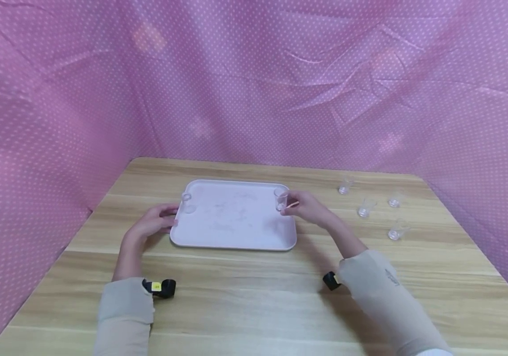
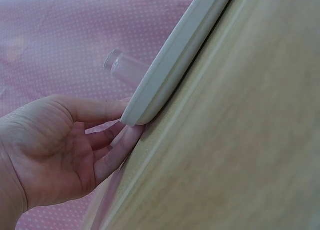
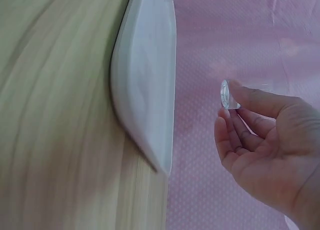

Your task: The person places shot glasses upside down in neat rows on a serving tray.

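Observation:
A white rectangular tray (image 1: 231,237) lies on the wooden table. My left hand (image 1: 153,221) grips its left edge, thumb on the rim and fingers curled at the underside, as the left wrist view shows. Near that edge a small clear glass (image 2: 131,71) stands on the tray, seemingly upside down with its thick base up. Over the tray's right side, my right hand (image 1: 306,207) pinches another small clear glass (image 1: 281,198) between thumb and fingers near its base. This glass is upright, and in the right wrist view its thick base (image 3: 225,94) points toward the tray, apart from it.
Several more small clear glasses stand on the table to the right, one of them a front glass (image 1: 398,230) and another a back glass (image 1: 345,186). Pink dotted cloth (image 1: 254,99) hangs around the table's back and sides.

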`<state>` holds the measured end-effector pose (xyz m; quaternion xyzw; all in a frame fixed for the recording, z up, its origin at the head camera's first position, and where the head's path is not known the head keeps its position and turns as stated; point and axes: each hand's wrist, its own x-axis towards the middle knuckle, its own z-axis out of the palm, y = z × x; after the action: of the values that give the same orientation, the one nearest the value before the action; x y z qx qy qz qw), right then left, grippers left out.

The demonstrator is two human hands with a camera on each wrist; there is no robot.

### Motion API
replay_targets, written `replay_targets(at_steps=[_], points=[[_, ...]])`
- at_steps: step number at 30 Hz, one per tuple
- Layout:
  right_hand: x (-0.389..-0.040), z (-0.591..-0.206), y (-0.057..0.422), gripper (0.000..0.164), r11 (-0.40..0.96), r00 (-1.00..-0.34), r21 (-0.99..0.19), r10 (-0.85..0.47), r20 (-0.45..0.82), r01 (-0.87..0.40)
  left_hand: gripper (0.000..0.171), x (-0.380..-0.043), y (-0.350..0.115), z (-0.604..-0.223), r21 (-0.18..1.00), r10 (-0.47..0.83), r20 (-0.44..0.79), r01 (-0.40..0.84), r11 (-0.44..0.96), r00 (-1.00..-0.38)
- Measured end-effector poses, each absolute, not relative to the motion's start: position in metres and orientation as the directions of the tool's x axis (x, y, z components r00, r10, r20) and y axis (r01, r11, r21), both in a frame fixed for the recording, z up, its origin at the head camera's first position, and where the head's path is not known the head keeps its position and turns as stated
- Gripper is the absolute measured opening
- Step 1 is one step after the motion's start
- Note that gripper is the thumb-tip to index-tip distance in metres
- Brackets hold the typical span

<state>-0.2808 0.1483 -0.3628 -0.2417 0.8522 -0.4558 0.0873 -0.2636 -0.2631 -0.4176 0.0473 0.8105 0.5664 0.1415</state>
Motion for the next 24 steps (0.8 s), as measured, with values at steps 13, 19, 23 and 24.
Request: replay_targets(at_steps=[13, 19, 23, 24], points=[[-0.297, -0.363, 0.089, 0.024, 0.428, -0.86, -0.831, -0.498, 0.112, -0.356, 0.06, -0.264, -0.262, -0.417, 0.936, 0.231, -0.18, -0.094, 0.338, -0.956], [-0.302, -0.364, 0.064, 0.028, 0.433, -0.875, -0.85, -0.479, 0.066, -0.301, 0.059, -0.264, -0.263, -0.416, 0.935, 0.233, -0.194, -0.108, 0.337, -0.953], [-0.304, -0.367, 0.049, 0.029, 0.401, -0.87, -0.867, -0.488, 0.07, -0.294, 0.059, -0.264, -0.262, -0.415, 0.937, 0.238, -0.192, -0.105, 0.335, -0.952], [-0.305, -0.368, 0.046, 0.03, 0.39, -0.869, -0.871, -0.488, 0.08, -0.299, 0.059, -0.264, -0.262, -0.415, 0.937, 0.237, -0.192, -0.106, 0.333, -0.952]])
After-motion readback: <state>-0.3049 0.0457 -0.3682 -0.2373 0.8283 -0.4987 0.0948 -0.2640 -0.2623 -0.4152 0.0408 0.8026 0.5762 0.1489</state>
